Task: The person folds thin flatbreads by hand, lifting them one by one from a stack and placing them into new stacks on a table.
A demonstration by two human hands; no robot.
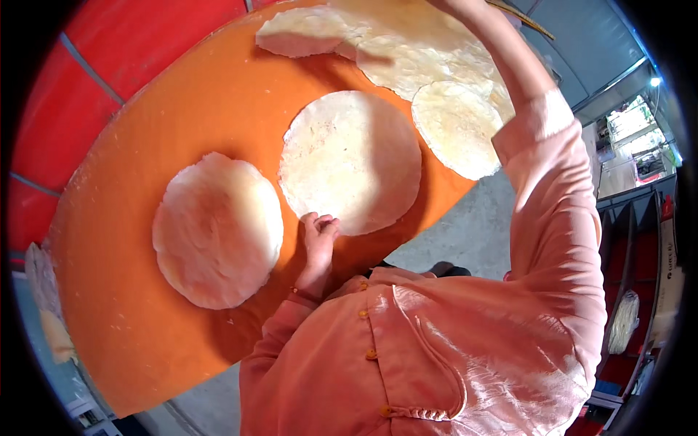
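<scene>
My left hand [320,234] is at the near rim of a large, pale round flatbread [349,158], its fingers curled; whether they pinch the edge is unclear. Another thick-looking round flatbread [218,234] lies to the left, partly in shadow. At the right, a smaller round flatbread [458,131] overhangs the table's edge. Overlapping thin flatbreads [409,62] spread across the far side, with one piece [302,32] at their left end. My right arm reaches over them past the top edge of the view, so the right hand is out of sight.
An orange-covered table [125,234] with a curved far edge carries the breads. Red panels [136,43] stand beyond it. A crumpled clear plastic bag [43,278] hangs at the left corner. Shelving [635,261] stands at right, above grey floor [452,229].
</scene>
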